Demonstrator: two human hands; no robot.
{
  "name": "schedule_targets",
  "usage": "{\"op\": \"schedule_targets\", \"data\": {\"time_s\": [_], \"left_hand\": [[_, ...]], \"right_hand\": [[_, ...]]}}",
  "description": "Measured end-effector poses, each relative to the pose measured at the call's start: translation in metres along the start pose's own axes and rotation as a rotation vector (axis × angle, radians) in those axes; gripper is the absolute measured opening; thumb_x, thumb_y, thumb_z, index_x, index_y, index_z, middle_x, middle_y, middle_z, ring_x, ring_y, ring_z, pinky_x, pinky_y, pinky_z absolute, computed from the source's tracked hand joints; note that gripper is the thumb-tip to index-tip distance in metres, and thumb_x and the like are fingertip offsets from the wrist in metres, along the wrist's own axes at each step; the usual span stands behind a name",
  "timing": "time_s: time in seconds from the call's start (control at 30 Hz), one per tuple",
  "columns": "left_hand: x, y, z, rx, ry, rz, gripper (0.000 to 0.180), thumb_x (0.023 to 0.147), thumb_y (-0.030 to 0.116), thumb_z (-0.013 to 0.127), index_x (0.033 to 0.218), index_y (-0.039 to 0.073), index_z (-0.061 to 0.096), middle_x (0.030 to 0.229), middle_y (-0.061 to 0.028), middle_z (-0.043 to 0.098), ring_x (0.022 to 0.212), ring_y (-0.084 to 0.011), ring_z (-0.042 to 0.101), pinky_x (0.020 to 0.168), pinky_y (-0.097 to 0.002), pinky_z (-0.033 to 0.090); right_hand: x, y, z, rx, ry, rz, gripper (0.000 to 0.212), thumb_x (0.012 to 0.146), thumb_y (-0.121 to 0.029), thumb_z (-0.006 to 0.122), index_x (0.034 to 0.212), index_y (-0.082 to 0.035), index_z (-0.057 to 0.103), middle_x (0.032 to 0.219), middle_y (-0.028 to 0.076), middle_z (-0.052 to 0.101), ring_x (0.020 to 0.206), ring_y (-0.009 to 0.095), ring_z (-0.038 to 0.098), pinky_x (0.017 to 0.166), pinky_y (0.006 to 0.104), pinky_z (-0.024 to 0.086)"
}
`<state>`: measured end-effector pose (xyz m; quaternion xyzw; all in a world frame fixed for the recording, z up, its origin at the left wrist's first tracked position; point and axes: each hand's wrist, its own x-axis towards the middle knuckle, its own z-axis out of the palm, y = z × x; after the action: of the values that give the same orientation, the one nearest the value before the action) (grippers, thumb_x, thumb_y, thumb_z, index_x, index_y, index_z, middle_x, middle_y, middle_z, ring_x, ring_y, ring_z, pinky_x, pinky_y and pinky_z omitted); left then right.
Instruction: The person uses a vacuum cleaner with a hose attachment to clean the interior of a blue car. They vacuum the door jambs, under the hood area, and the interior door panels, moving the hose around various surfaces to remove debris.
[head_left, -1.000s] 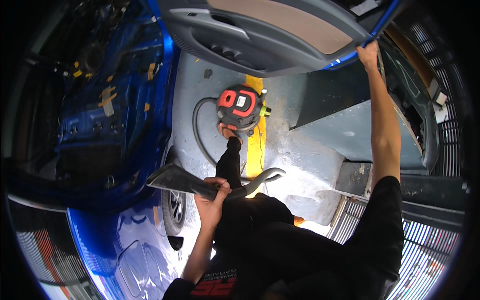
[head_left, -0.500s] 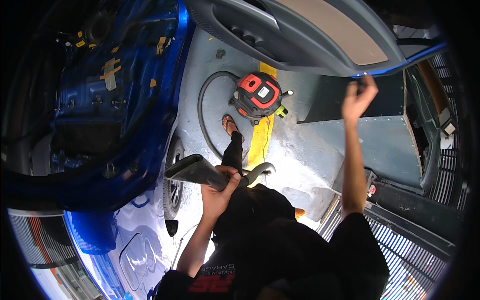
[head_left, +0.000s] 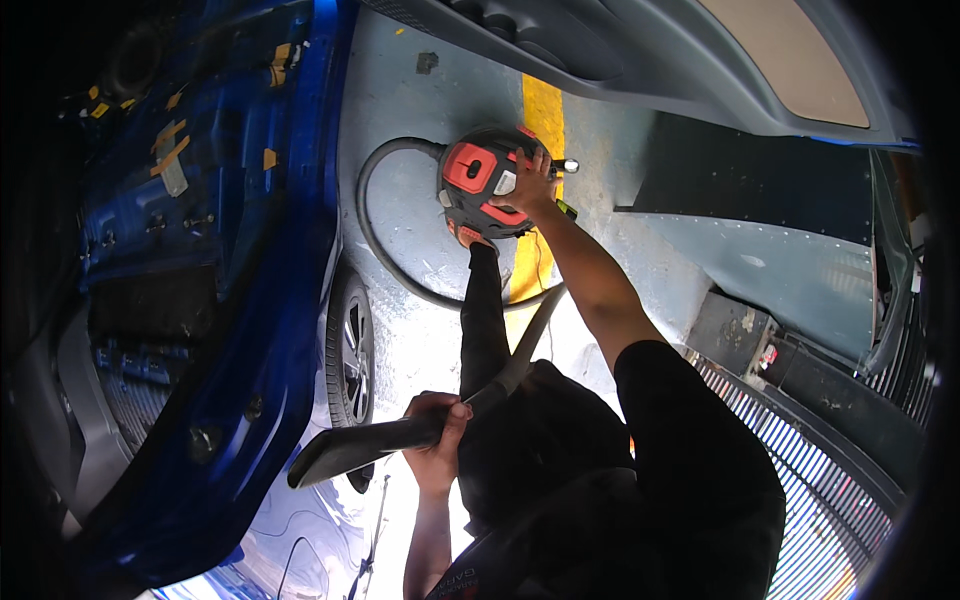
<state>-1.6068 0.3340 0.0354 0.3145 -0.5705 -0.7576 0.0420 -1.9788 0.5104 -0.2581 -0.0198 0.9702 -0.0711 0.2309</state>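
Note:
My left hand [head_left: 435, 447] is wrapped round the wide, dark flat nozzle [head_left: 345, 452] of a vacuum hose, its mouth pointing left. From the nozzle a grey hose [head_left: 378, 218] curves over to a round black-and-red vacuum cleaner [head_left: 470, 167] on the floor. My right arm reaches forward, and my right hand [head_left: 530, 185] grips the red top part of that cleaner, thumb and fingers apart on either side. What lies under its palm is hidden. My foot [head_left: 470, 236] is beside the cleaner.
At left is a blue car body [head_left: 325, 200] with a stripped interior and a wheel [head_left: 350, 350]. An open grey car door [head_left: 660, 75] hangs over the floor ahead. A yellow stripe [head_left: 540, 110] runs under the cleaner. Dark panels [head_left: 760, 185] and a slatted grate [head_left: 800, 500] lie right.
My right hand has come down from beside the door's edge onto the vacuum cleaner. My left hand and the nozzle have shifted lower in view, and my foot is closer to the cleaner.

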Motion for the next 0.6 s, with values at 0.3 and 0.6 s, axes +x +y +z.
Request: {"op": "schedule_targets", "data": {"time_s": [0.3,0.6], "left_hand": [[0.038,-0.019,0.017,-0.013,0.048,-0.028,0.018,0.103,0.008,0.082,0.113,0.002,0.069,0.096,-0.0092,0.075,0.087,-0.0183,0.075,0.086,-0.0327,0.062],[0.057,-0.018,0.039,0.057,0.000,-0.012,0.016,0.104,0.008,0.080,0.110,0.002,0.067,0.092,-0.0085,0.071,0.087,-0.0200,0.073,0.088,-0.0387,0.061]], "right_hand": [[-0.015,0.011,0.021,0.222,0.259,0.200,0.125,0.061,-0.052,0.108,0.154,-0.002,0.041,0.147,0.025,0.047,0.144,0.047,0.048,0.111,0.0551,0.058],[0.005,0.024,0.032,0.769,0.257,0.407,0.060,0.078,-0.039,0.097,0.124,-0.006,0.078,0.122,0.025,0.079,0.118,0.044,0.075,0.101,0.0517,0.061]]}}
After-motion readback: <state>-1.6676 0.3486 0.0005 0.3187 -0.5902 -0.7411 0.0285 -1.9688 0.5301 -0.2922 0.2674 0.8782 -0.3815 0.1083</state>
